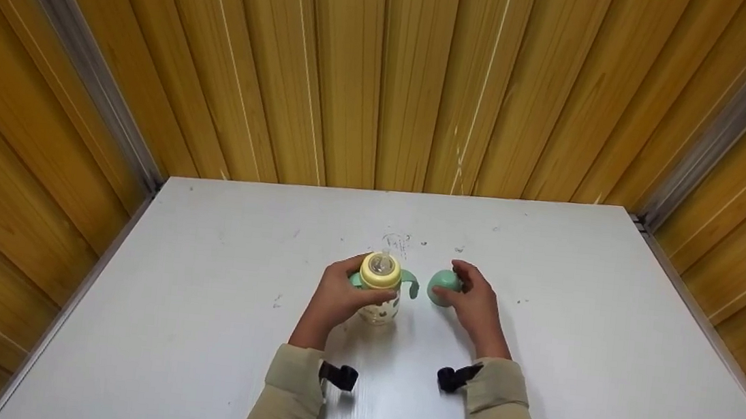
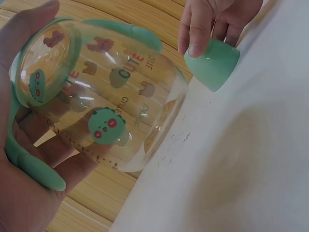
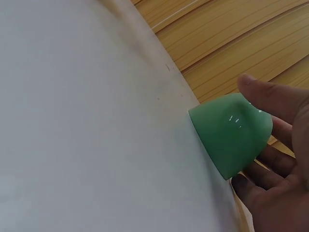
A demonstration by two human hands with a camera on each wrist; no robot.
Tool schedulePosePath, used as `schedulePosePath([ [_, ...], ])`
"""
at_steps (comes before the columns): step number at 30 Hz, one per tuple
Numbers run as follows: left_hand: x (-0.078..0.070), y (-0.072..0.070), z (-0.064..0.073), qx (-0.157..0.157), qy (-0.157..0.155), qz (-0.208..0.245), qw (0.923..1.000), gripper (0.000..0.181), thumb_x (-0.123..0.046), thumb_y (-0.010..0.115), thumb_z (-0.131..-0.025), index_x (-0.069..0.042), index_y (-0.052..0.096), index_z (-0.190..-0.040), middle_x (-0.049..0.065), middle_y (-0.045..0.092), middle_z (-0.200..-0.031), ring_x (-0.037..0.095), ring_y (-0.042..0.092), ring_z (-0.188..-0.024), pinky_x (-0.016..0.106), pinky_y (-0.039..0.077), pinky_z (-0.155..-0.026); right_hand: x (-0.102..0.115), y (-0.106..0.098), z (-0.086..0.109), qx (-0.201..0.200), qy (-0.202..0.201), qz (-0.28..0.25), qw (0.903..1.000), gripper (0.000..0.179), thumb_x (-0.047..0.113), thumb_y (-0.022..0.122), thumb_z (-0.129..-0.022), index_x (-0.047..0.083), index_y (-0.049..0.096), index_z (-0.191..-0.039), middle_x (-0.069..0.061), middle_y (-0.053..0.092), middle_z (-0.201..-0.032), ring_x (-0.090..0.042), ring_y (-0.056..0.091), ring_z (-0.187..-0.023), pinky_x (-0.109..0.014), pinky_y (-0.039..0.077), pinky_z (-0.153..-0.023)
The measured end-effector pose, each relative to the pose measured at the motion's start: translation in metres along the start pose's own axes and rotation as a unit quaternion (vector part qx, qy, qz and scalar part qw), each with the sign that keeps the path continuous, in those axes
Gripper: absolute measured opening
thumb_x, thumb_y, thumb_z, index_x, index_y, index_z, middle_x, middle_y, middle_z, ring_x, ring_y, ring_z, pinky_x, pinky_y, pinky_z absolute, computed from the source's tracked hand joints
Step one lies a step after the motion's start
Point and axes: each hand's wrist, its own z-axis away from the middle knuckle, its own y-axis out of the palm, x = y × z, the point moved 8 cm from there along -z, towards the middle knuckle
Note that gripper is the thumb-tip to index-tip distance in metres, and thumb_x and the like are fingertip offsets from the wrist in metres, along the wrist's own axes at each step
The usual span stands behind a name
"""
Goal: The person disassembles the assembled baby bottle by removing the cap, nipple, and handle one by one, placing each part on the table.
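Observation:
A clear baby bottle (image 1: 378, 311) with a yellow collar, a bare teat and green side handles is gripped by my left hand (image 1: 341, 293). In the left wrist view, printed cartoon figures cover the bottle (image 2: 107, 125), and its base appears held just off the tabletop. To the right, a green domed bottle cap (image 1: 442, 287) stands rim-down on the table. My right hand (image 1: 475, 306) holds this cap, thumb on the near side and fingers around the far side. The right wrist view shows the cap (image 3: 229, 133) between thumb and fingers.
The white tabletop (image 1: 200, 302) has small dark marks and scuffs. Yellow wood-patterned panels (image 1: 412, 90) rise behind it and at both sides. Black wrist-worn devices (image 1: 340, 375) sit at both sleeve cuffs.

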Motion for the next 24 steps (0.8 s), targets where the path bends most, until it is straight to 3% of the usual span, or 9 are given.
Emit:
schedulePosePath([
  [6,0.0,0.001,0.001,0.0,-0.001,0.0,1.0,0.072,-0.04,0.089,-0.063,-0.031,0.061,-0.128,-0.01,0.065,-0.122,0.017,0.058,-0.115,0.049,0.045,-0.101,0.006,-0.006,0.003,-0.012,0.01,0.004,0.9999,0.07,0.031,0.078,-0.082,0.016,0.045,-0.142,-0.008,0.043,-0.15,-0.031,0.031,-0.145,-0.045,0.028,-0.117],
  [14,-0.001,0.001,0.0,-0.001,0.01,-0.005,0.9999,0.075,-0.045,0.09,-0.06,-0.029,0.062,-0.128,-0.009,0.065,-0.122,0.017,0.058,-0.114,0.049,0.045,-0.1,0.021,-0.012,0.005,-0.018,-0.014,0.021,0.9995,0.07,0.039,0.075,-0.083,0.019,0.045,-0.143,-0.004,0.043,-0.151,-0.029,0.027,-0.147,-0.045,0.027,-0.118],
  [24,0.002,0.001,-0.001,-0.002,-0.002,-0.014,0.9999,0.078,-0.051,0.09,-0.057,-0.032,0.062,-0.127,-0.011,0.065,-0.123,0.017,0.058,-0.116,0.051,0.044,-0.102,0.042,-0.016,0.009,-0.022,-0.027,0.025,0.9991,0.071,0.043,0.076,-0.081,0.021,0.046,-0.142,-0.001,0.047,-0.148,-0.024,0.036,-0.143,-0.042,0.031,-0.116],
])
